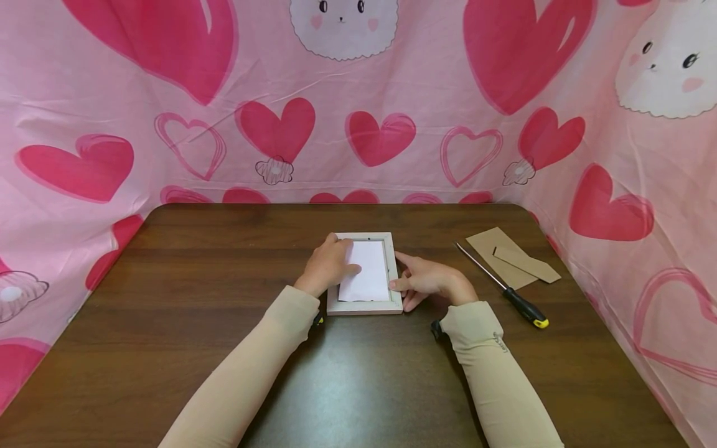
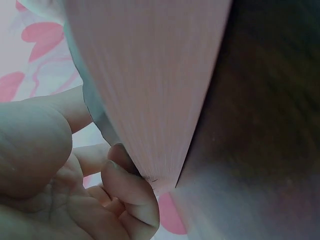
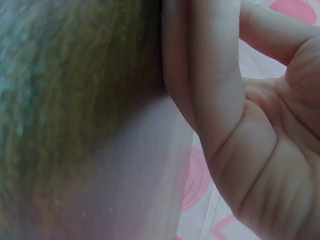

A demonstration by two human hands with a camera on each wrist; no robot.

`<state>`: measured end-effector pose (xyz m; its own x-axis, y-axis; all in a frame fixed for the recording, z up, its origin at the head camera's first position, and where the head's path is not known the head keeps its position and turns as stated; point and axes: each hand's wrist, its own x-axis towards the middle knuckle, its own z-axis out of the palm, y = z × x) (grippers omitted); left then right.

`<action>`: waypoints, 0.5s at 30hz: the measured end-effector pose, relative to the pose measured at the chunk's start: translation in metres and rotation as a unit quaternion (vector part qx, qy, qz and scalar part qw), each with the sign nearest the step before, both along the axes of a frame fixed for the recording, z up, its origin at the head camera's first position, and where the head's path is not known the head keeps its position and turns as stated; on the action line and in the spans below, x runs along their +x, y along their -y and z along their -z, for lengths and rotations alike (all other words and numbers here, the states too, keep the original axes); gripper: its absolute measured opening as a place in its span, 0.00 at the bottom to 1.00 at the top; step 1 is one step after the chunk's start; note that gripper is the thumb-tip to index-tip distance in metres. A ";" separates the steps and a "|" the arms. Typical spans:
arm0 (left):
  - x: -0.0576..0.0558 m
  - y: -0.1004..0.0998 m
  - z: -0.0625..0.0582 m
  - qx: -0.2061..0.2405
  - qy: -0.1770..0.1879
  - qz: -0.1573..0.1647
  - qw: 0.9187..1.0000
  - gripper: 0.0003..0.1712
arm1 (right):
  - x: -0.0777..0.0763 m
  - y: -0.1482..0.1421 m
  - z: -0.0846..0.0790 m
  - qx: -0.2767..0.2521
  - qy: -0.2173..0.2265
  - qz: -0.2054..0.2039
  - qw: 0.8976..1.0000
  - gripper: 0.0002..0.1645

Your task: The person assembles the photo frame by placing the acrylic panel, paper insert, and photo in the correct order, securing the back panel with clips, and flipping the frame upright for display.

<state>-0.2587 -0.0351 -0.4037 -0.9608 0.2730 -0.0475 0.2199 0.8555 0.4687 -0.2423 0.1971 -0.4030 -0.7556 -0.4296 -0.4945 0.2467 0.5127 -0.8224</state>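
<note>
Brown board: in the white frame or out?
Out. In the head view, the brown board lies on the table beside the screwdriver, apart from the white frame.

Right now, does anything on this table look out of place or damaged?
Perhaps the white paper: the left wrist view shows a wavy edge, probably the paper's, standing above the frame, so it may not lie flat. Nothing looks spilled.

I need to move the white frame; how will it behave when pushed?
The white frame is probably stiff: its side looks thick and wood-grained. It seems unlikely to tip, lying flat and broad. It may slide easily, since the table looks smooth and shiny.
</note>
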 end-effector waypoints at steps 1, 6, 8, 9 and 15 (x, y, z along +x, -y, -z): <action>0.000 0.000 0.000 0.000 0.000 -0.001 1.000 0.37 | 0.000 0.000 0.000 -0.001 0.000 -0.001 1.000 0.53; 0.001 0.000 -0.001 0.002 0.001 -0.004 1.000 0.37 | 0.000 0.000 0.000 -0.001 -0.001 -0.003 1.000 0.53; 0.001 0.000 -0.001 0.007 0.002 -0.007 1.000 0.37 | 0.000 0.000 0.000 -0.001 -0.002 -0.002 1.000 0.53; 0.001 0.000 -0.001 0.010 0.001 -0.008 1.000 0.37 | 0.000 0.000 0.000 -0.001 -0.001 -0.002 1.000 0.53; 0.001 -0.001 -0.001 0.023 -0.001 -0.010 1.000 0.37 | 0.000 0.000 0.001 -0.003 -0.002 -0.002 1.000 0.53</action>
<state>-0.2575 -0.0345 -0.4025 -0.9664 0.2549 -0.0324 0.2037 0.8371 0.5076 -0.2426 0.1974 -0.4036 -0.7555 -0.4356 -0.4893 0.2413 0.5094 -0.8260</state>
